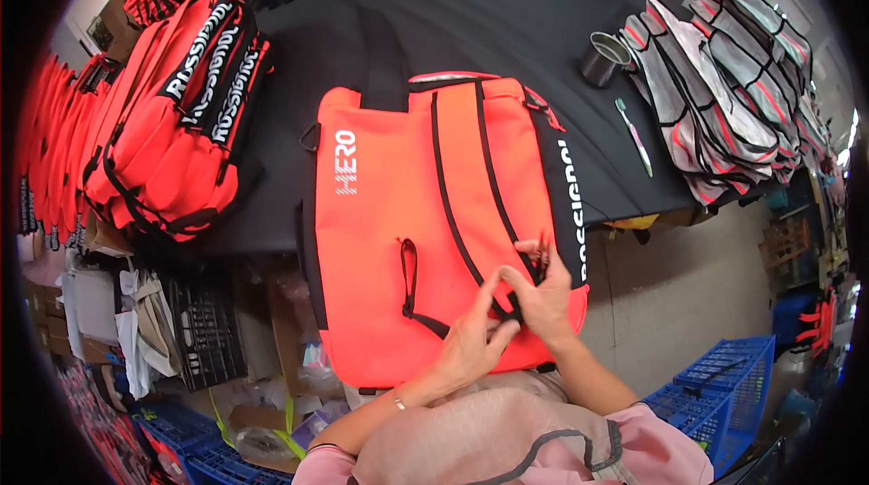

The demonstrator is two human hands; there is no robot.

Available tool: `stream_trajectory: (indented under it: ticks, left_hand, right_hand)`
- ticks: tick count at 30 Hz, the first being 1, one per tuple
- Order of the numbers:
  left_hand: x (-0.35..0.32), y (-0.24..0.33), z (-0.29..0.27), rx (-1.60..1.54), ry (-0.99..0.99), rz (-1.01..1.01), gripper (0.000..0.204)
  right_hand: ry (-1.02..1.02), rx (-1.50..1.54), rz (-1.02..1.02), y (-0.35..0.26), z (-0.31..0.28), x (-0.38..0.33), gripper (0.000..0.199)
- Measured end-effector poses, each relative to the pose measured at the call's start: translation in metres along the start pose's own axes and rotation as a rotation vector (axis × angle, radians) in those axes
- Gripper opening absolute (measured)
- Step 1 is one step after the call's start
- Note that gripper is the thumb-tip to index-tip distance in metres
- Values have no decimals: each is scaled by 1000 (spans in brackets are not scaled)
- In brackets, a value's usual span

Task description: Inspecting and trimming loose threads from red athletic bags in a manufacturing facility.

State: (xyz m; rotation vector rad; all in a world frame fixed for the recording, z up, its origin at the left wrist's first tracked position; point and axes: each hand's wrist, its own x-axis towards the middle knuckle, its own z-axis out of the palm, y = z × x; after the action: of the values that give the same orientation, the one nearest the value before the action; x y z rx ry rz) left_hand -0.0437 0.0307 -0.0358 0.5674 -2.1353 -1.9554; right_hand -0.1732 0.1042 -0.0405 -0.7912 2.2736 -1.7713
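Note:
A bright orange-red backpack (380, 259) with black edging lies in front of me, partly on the dark-covered table and reaching toward my lap. Its wide shoulder strap (466, 159), trimmed in black, runs down to my hands. At the strap's lower end, my left hand (471, 336) is closed on black webbing (509, 306). Close against it, my right hand (548, 299) has bent fingers around a small dark tool (543, 254) that points up; its exact kind is unclear. A loose black webbing loop (409, 277) lies on the bag left of my hands.
Stacked red bags (163, 132) stand on the left. Grey pieces with black edging (724, 96) are piled at right, beside a dark metal cup (604, 60) and a toothbrush (634, 137). A black cloth (480, 14) covers the table. Blue crates (724, 385) stand low at right.

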Motion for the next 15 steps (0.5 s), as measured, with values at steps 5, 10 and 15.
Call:
stream_trajectory:
  ticks: [5, 10, 15]
  left_hand:
    - [25, 78, -73, 419, -228, 9, 36]
    - [113, 45, -70, 188, 252, 350, 26]
    - [131, 35, -14, 36, 229, 445, 23]
  right_hand:
    - [-108, 159, 281, -4, -67, 16, 25]
    - [-15, 9, 158, -8, -64, 33, 18]
    - [-50, 141, -104, -58, -17, 40, 15]
